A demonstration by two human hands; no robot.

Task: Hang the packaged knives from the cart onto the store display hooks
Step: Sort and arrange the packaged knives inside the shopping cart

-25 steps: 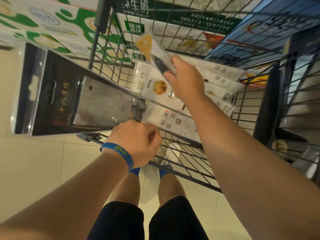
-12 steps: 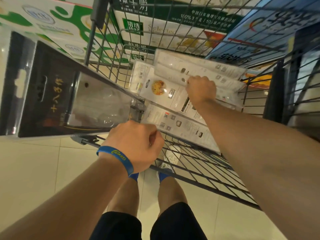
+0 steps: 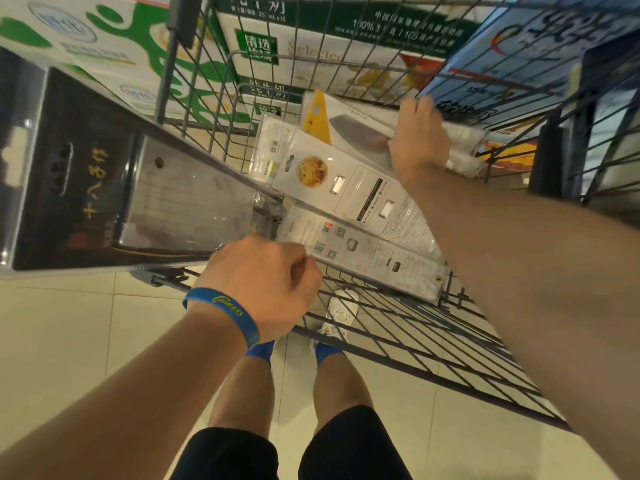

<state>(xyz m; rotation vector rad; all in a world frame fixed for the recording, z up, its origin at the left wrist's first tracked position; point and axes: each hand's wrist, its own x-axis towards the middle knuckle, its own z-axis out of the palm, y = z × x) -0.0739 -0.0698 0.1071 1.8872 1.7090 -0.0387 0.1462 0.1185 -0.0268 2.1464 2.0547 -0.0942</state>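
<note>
Step in hand: collecting stock from the cart (image 3: 426, 344); nothing hung yet. Grip, left hand (image 3: 263, 282): fisted tight round the handle end of a large black cleaver pack (image 3: 104, 188), held level beside and partly over the cart's left edge, hang-slot end pointing away from the body. Grip, right hand (image 3: 419, 140): deep in the basket, fingers curled over a yellow-card knife pack (image 3: 329, 123); reads as a grasp, though fingertips hidden behind the knuckles. Yellow end tilted up off the pile. More white-backed packs (image 3: 349, 188) lying face down beneath it on the wire floor, overlapping one another. Milk cartons (image 3: 104, 39) stacked beyond the cart. No display hooks in view. Next move, as judged: lift the yellow pack clear without dragging the ones below, turn toward the display, then line up the slot in the card end with a hook and slide it on. Probably awkward with both hands loaded; may call for hanging one pack at a time.
</note>
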